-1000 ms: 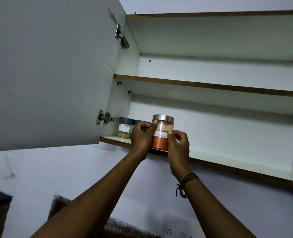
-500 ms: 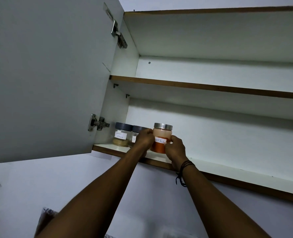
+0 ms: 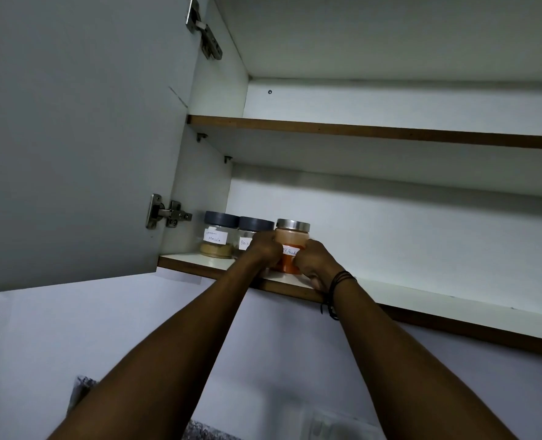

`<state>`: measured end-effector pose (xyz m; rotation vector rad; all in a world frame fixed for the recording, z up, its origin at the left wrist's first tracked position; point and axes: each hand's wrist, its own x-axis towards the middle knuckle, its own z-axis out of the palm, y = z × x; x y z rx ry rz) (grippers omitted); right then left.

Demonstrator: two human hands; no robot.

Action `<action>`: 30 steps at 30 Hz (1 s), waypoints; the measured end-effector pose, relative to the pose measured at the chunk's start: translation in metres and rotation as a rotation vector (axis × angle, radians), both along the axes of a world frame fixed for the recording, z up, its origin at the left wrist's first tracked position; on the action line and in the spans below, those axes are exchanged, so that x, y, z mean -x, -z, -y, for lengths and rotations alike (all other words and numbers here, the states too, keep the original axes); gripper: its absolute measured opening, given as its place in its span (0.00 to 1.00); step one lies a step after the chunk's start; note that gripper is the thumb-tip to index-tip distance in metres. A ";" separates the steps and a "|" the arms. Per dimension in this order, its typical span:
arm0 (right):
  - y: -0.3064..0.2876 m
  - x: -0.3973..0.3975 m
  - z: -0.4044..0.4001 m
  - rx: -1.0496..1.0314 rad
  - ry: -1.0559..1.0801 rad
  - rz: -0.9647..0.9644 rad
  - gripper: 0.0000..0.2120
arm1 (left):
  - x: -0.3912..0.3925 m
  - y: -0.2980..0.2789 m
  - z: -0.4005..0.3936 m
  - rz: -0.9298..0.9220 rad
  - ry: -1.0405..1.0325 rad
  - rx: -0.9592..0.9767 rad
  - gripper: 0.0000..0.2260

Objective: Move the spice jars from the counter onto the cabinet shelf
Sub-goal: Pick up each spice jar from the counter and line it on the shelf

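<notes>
Now seating chilli powder jar (image 3: 291, 246) on bottom cabinet shelf (image 3: 422, 301).
Left hand (image 3: 264, 249) and right hand (image 3: 314, 262) are both gripping it; crowding leftward is risking a knock against the black-lidded jar (image 3: 251, 231).

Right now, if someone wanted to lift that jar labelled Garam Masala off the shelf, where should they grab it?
Probably round the dark lid or upper glass of the Garam Masala jar, coming from the front. It stands upright on the bottom shelf, with the cabinet's side wall at its left and a second dark-lidded jar close on its right, so the front is freest.
</notes>
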<state>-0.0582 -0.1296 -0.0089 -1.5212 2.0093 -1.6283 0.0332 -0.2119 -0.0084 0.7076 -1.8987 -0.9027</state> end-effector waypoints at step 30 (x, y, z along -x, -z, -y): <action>0.214 -0.059 -0.173 0.091 0.124 -0.055 0.14 | -0.045 0.229 -0.179 -0.173 0.162 0.219 0.14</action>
